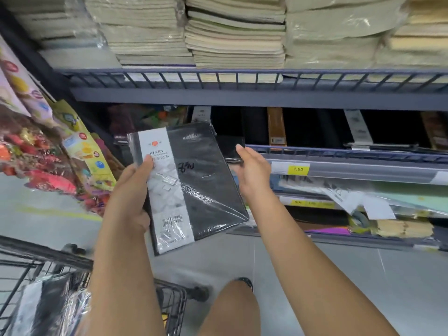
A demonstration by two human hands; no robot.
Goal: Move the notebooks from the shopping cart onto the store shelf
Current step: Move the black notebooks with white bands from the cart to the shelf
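Note:
A black notebook [194,185] with a white "DIARY" band, wrapped in clear plastic, is held upright in front of the shelves. My left hand [132,195] grips its left edge, thumb on the white band. My right hand [253,173] is at the notebook's right edge with fingers apart, its fingertips close to a small black item [232,151] on the middle shelf [351,151]. The shopping cart [48,265] stands at the lower left, with more plastic-wrapped notebooks [51,309] inside.
Stacks of pale notebooks [232,32] fill the upper shelf behind a blue wire rail [242,77]. Dark notebooks stand on the middle shelf, above a yellow price tag [298,169]. Colourful packets [48,151] hang at the left. Lower shelves hold loose paper goods.

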